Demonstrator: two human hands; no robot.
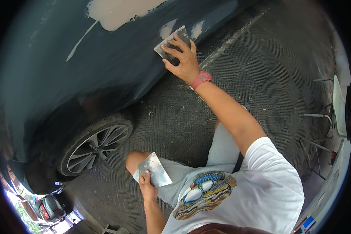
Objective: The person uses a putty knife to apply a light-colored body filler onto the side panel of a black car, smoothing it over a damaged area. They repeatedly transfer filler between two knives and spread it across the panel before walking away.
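Note:
My right hand (186, 60) is closed on a flat metal putty spreader (184, 35), its fingers spread over the back of the blade. The spreader lies against the lower side of a dark car body (105, 62), partly over a small pale filler patch (167, 28). A second small patch (197, 29) sits just right of it, and a large beige filler patch (115, 13) is higher on the panel. Over my left knee, my left hand (147, 189) grips a metal plate (156, 169) with whitish smears, thumb on top.
The car's wheel (99, 148) stands left of my knees. Dark ribbed matting (261, 70) covers the floor, crossed by a pale strip (236, 35). A chair with metal legs (319, 117) is at the far right. A thin pale streak (81, 42) marks the panel.

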